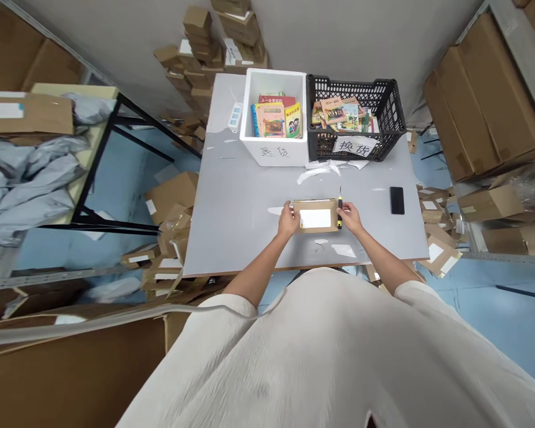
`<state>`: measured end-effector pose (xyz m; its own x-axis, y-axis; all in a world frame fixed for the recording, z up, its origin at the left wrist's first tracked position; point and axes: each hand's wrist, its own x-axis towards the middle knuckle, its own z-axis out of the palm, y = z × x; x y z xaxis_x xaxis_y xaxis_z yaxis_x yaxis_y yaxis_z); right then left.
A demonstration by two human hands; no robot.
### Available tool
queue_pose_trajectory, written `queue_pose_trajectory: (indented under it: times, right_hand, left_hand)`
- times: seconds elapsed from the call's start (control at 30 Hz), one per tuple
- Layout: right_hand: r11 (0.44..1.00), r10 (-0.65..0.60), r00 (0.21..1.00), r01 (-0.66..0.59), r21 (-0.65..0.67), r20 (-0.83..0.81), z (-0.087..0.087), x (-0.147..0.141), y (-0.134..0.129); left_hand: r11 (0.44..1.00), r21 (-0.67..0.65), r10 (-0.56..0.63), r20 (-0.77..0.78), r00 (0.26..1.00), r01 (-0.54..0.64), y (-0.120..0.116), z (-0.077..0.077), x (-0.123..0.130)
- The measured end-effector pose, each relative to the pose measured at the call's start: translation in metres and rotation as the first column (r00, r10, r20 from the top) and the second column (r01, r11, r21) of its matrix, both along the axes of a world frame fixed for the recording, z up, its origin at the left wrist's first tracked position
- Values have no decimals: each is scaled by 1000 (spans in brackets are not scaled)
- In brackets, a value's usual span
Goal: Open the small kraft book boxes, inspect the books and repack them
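A small flat cardboard box [298,226] with a white label lies on the grey table in front of me. My left hand [288,220] grips its left end, thumb on the top face. At the right end my right hand [350,216] is closed around a yellow-and-black screwdriver [339,213], whose thin dark shaft points away from me. The fingers of that hand also rest close against the box's right edge; whether they grip the box too I cannot tell. Scraps of white paper [343,250] lie just below the box.
Behind the box stand a white foam bin [274,153] and a black plastic crate [386,134], both holding books. A phone [396,200] lies at the table's right, a power strip [235,117] at back left. Cardboard boxes [173,199] crowd the floor on both sides.
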<state>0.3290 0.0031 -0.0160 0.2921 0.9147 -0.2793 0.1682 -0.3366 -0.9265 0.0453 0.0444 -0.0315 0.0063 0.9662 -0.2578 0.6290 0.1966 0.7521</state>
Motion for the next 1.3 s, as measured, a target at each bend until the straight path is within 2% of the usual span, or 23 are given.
queue_pose_trajectory:
  times: [0.13, 0.33, 0.47, 0.63, 0.83, 1.03, 1.17, 1.3]
  right_hand:
    - [999, 0, 999, 1, -42, 32, -2, 6, -7]
    - [995, 5, 992, 8, -97, 127, -6, 9, -24]
    - [993, 31, 989, -14, -116, 142, -3, 2, -27]
    - [997, -32, 993, 40, -68, 116, 8, 3, -20]
    - [997, -78, 995, 78, 3, 65, 17, 11, -10]
    - [997, -80, 995, 80, -8, 58, 24, 4, -3]
    - [997, -73, 992, 75, -15, 107, 27, 6, 1]
    - [1000, -20, 981, 19, 4, 192, 31, 16, 4]
  left_hand:
    - [995, -20, -95, 47, 994, 96, -8, -16, 2]
    - [988, -112, -109, 20, 994, 111, -22, -30, -8]
    - [981, -149, -119, 64, 991, 128, -23, -23, -8]
    - [985, -165, -40, 35, 999, 45, -22, -5, -6]
    - [996, -91, 2, 12, 1000, -1, -21, 7, -7]
    - [998, -63, 36, 53, 998, -33, -14, -1, 3]
    - [996, 84, -34, 110, 993, 25, -11, -8, 7]
    - [973, 197, -122, -8, 992, 122, -14, -6, 3]
